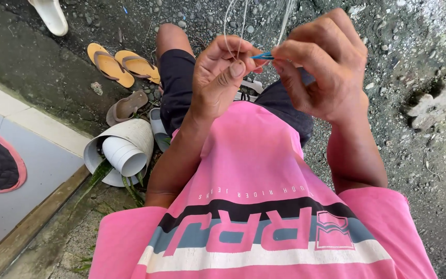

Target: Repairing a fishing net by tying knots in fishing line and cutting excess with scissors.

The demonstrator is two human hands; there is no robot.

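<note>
1. A blue needle (263, 56) is pinched by the right hand (322, 64), its long axis level, tip toward the left hand (222, 75).
2. Pale threads (235, 28), seemingly looped, are gripped by closed left fingers.
3. Both are held above the lap.

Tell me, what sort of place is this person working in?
Probably outdoors, beside a house entrance: the ground is dark gravel, yellow flip-flops lie kicked off on it, and a pale tiled step runs along one side, with white pipe pieces beside it.

Bright, even daylight; sharp focus, wide-angle edge distortion.
</note>
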